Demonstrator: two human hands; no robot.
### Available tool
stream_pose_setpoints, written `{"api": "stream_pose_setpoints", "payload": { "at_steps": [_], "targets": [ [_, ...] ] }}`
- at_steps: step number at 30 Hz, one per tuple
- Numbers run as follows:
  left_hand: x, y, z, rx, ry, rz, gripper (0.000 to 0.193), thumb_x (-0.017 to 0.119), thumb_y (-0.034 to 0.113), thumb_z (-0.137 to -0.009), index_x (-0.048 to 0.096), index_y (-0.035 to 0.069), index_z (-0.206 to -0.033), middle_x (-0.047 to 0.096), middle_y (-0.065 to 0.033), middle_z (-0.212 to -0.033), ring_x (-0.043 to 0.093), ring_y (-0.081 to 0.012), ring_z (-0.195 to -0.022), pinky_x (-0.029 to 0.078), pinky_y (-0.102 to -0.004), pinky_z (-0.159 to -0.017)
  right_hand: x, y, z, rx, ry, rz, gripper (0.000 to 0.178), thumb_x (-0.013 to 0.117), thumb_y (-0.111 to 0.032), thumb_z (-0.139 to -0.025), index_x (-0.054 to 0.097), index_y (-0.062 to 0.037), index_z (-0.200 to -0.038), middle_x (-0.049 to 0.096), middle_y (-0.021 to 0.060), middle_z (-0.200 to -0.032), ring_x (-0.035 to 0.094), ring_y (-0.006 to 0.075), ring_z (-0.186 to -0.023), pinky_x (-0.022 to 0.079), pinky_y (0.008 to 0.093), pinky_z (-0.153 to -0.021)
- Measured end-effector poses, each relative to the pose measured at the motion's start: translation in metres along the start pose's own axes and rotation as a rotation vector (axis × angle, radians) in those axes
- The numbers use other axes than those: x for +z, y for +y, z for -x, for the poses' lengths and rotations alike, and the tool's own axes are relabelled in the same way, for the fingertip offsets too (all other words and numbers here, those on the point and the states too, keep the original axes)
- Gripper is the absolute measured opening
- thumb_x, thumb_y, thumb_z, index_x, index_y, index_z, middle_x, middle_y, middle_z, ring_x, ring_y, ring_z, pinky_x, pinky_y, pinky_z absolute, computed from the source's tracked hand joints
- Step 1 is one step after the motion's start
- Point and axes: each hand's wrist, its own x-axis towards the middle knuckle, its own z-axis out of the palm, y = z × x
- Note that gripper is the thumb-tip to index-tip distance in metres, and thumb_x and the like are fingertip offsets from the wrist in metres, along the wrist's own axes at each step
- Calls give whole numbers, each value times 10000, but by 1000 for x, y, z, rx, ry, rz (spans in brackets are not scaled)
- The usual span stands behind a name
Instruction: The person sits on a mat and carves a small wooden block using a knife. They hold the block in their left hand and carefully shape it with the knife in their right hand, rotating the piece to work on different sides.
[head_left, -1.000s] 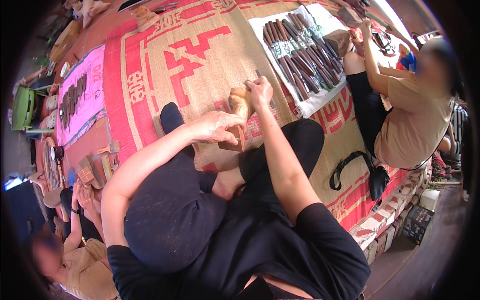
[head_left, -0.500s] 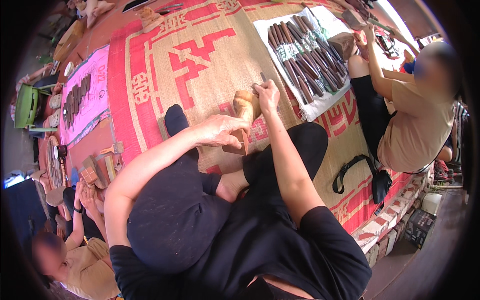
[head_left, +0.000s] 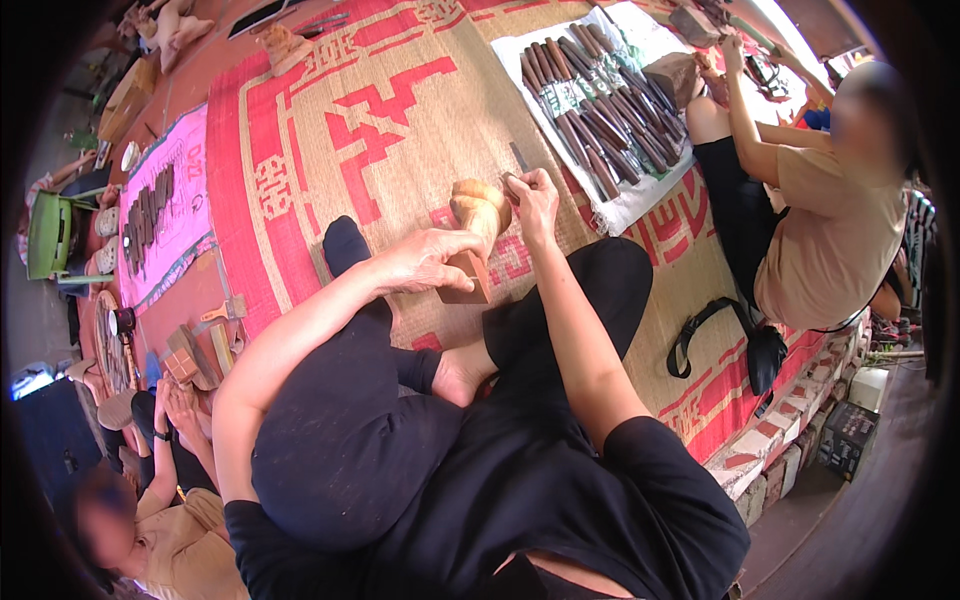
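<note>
Left hand (head_left: 425, 260): fingers bent round the near part of the wooden piece (head_left: 482, 210), thumb on the near side, closed as far as the block (head_left: 466, 285) allows. Grip's underside hidden.

Right hand (head_left: 537, 205): fingers curled in, pinching a slim dark tool (head_left: 518, 156), one end poking out past the knuckles on the far side. Most of the tool is covered by the hand; can't tell its working end.

Key relation: piece sits between the hands, above the mat (head_left: 300, 180), in front of the crossed legs. Long axis runs roughly near to far: squared reddish-brown block near, rounded yellowish wood far. Left hand is the nearer one, on it from the left. Right fingers are just right of the far end; touching or slightly apart, can't tell.

Further out: dark-sock foot (head_left: 345, 243) left of the piece. Far right, white cloth (head_left: 640, 206) with rows of wood-handled tools (head_left: 605, 115); co-worker in tan (head_left: 810, 220) right of it. Black bag (head_left: 766, 355) right, nearer. Far left, pink cloth (head_left: 182, 232) with dark tools (head_left: 150, 212); brush (head_left: 222, 308) nearer than that, second tan-shirted person (head_left: 185, 535) near left.
</note>
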Motion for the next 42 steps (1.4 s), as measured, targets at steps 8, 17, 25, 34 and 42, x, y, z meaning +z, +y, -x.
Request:
{"api": "stream_pose_setpoints", "payload": {
  "at_steps": [8, 17, 25, 34, 42],
  "targets": [
    [-3, 8, -2, 40, 18, -45, 346, 700, 164, -746, 576, 77, -1057, 618, -74, -934, 599, -218, -905, 450, -341, -812, 23, 4, -1, -158, 86, 338, 172, 698, -133, -768, 577, -13, -778, 613, 104, -696, 614, 135, -720, 471, 296, -630],
    [-3, 5, -1, 32, 8, -34, 345, 703, 141, -741, 579, 85, -1059, 625, -72, -958, 601, -202, -922, 453, -322, -814, 19, 0, 25, -163, -75, 144, 132, 678, -74, -795, 563, -11, -777, 655, 76, -767, 602, 127, -736, 475, 268, -631],
    [-1, 3, -7, -3, -6, -37, 335, 701, 159, -759, 582, 83, -1062, 628, -69, -958, 602, -190, -923, 457, -317, -805, 4, -10, -11, 42, 46, 169, 162, 686, -101, -775, 557, -6, -752, 645, 114, -742, 631, 147, -742, 498, 264, -618],
    [-1, -3, -7, -66, -9, 66, 377, 712, 246, -754, 567, 112, -1076, 630, -103, -962, 610, -245, -953, 457, -354, -813, 11, 29, -7, -111, 123, 148, 148, 686, -97, -787, 562, -19, -765, 631, 72, -710, 593, 126, -681, 484, 258, -648],
    [-2, 1, 2, -89, 43, 243, 284, 665, 70, -815, 580, 85, -1086, 629, -25, -930, 590, -100, -886, 479, -257, -787, 21, 9, 30, -145, -20, -271, 109, 645, -67, -818, 546, -28, -794, 622, 60, -819, 538, 95, -730, 446, 248, -645]
  ]
}}
